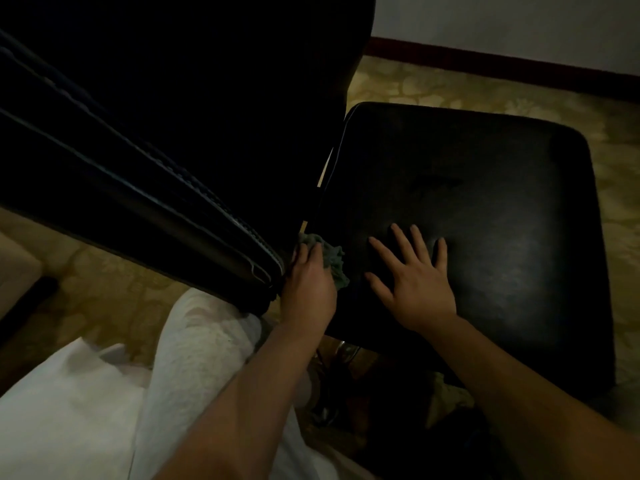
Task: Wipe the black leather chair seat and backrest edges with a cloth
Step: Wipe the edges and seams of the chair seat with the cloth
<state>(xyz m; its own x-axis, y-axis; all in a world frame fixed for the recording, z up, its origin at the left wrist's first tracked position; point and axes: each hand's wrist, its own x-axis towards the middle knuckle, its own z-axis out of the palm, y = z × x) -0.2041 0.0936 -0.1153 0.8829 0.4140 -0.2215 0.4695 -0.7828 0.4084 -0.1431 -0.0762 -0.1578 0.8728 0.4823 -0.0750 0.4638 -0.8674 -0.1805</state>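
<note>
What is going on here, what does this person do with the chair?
A person's left hand grips a greenish cloth and holds it against the lower corner of the black leather backrest, beside the gap to the seat. The right hand rests flat on the seat, fingers spread, holding nothing. It looks like the backrest edge is being wiped.

The person wears a loose white top of smooth, thin fabric [69, 393], folded and creased along its lower edge. Below it are pale grey trousers of soft, speckled knit cloth [201, 341], slightly wrinkled over the leg. The left forearm [242, 403] and right forearm [519, 382] are uncovered, and the left hand [308, 282] and right hand [420, 289] are bare.
</note>
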